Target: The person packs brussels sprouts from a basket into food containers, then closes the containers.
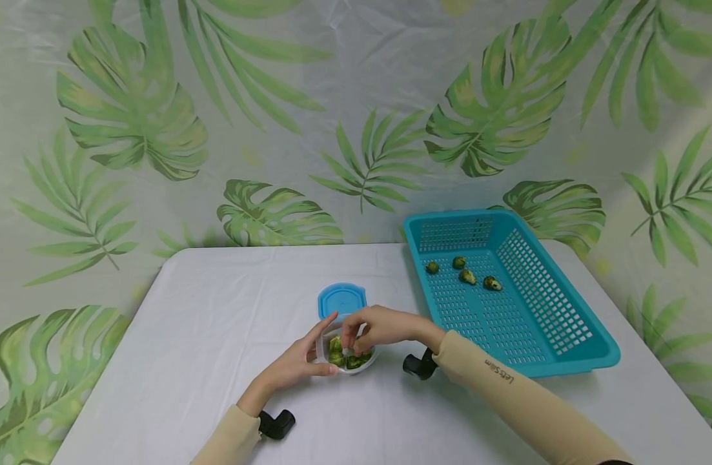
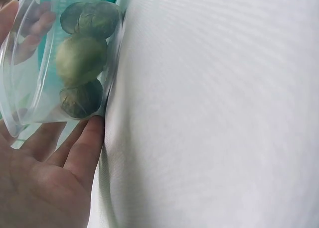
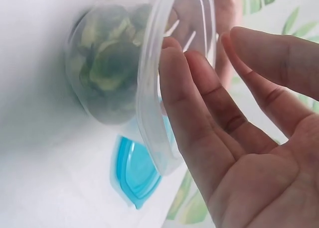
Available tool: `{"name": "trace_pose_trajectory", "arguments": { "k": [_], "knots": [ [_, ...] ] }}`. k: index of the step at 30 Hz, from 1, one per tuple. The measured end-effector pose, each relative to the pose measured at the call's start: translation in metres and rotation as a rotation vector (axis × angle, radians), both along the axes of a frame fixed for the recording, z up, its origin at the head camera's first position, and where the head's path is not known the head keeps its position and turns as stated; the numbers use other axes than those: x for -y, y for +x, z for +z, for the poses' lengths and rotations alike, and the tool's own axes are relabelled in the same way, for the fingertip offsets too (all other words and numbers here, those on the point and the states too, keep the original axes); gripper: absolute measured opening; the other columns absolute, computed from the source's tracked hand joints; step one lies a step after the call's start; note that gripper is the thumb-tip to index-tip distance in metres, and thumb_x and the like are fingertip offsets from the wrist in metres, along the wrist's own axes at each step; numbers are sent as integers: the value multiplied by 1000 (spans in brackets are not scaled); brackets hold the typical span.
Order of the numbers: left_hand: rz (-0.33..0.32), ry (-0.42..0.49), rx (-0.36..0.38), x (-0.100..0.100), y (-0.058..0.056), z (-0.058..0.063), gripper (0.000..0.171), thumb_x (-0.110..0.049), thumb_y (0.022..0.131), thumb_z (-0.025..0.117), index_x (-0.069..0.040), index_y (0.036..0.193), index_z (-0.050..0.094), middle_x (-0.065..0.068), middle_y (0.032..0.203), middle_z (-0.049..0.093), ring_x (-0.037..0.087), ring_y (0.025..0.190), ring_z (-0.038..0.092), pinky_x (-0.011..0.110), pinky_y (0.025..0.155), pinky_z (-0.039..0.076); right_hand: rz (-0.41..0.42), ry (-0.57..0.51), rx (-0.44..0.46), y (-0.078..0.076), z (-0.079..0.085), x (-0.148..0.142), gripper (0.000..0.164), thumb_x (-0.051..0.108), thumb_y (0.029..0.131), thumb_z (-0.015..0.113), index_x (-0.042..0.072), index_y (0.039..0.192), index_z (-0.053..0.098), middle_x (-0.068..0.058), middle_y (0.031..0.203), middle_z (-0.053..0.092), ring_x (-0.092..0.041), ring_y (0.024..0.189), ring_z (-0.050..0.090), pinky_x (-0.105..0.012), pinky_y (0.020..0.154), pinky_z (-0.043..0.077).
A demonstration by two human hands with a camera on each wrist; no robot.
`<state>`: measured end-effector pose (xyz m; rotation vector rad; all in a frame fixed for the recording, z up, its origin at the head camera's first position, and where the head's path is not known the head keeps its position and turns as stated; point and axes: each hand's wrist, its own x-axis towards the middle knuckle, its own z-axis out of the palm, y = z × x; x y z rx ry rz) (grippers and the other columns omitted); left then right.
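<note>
A clear plastic container (image 3: 148,83) stands on the white-covered table with several Brussels sprouts (image 2: 82,58) inside. My left hand (image 1: 294,363) holds it from the left, thumb at the near side and fingers along the far side. Over its mouth hovers my right hand (image 1: 383,325), with fingers bent down at the rim. The right wrist view shows those fingers loosely curved and apart, nothing between them. Just behind the container lies its blue lid (image 1: 341,298).
On the right, a large turquoise plastic basket (image 1: 541,284) holds several more Brussels sprouts (image 1: 467,277). My right forearm passes close to its near left corner. A leaf-patterned curtain (image 1: 367,155) hangs behind the table (image 1: 228,303).
</note>
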<state>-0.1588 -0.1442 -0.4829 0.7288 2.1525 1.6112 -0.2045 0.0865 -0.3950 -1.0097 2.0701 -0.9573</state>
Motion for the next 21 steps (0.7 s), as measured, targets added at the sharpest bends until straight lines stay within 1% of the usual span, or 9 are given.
{"name": "trace_pose_trajectory", "arguments": {
  "k": [3, 7, 10, 14, 17, 20, 21],
  "knots": [
    [-11, 9, -8, -1, -1, 0, 91, -17, 87, 72, -20, 156, 12, 8, 156, 22, 31, 140, 23, 55, 103, 32, -22, 9, -7, 0, 3, -4, 14, -3, 86, 63, 1, 99, 67, -8, 95, 65, -17, 85, 60, -28, 71, 51],
    [-20, 17, -22, -2, -1, 0, 91, -15, 87, 71, -19, 156, 11, 7, 154, 28, 30, 140, 22, 60, 103, 29, -41, -18, 14, -1, 11, -11, 14, -2, 86, 62, -2, 100, 65, -14, 99, 64, -16, 85, 61, -33, 73, 53],
    [-16, 13, -23, -2, -2, 0, 91, -13, 87, 71, -20, 156, 11, 7, 153, 29, 30, 141, 20, 62, 103, 27, -51, -47, 27, -2, 17, -17, 13, -1, 87, 61, -1, 100, 65, -16, 103, 63, -17, 86, 62, -38, 75, 54],
    [-22, 26, -25, -2, -1, 0, 91, -11, 87, 71, -17, 155, 11, 10, 153, 29, 33, 141, 19, 62, 103, 27, -68, -88, 43, -5, 26, -27, 12, 1, 90, 62, 3, 102, 64, -11, 100, 62, -21, 89, 62, -41, 77, 53],
    [-30, 48, -33, -2, -1, -1, 92, -9, 87, 71, -15, 155, 10, 14, 153, 28, 34, 140, 20, 62, 103, 27, -85, -120, 66, -7, 32, -36, 13, 0, 91, 59, 2, 103, 63, -8, 100, 62, -25, 91, 63, -44, 80, 52],
    [-31, 54, -38, -2, -1, -1, 92, -10, 86, 71, -15, 155, 10, 14, 153, 28, 34, 140, 20, 62, 103, 27, -109, -138, 89, -9, 37, -44, 15, -1, 93, 54, 0, 106, 62, -8, 103, 61, -28, 94, 63, -46, 82, 51],
    [-30, 52, -38, -2, -1, -1, 93, -10, 86, 72, -15, 155, 10, 14, 153, 28, 34, 140, 20, 62, 103, 27, -117, -143, 90, -11, 38, -47, 15, 0, 93, 54, -1, 107, 61, -8, 104, 61, -29, 95, 63, -45, 82, 52]
  ]
}}
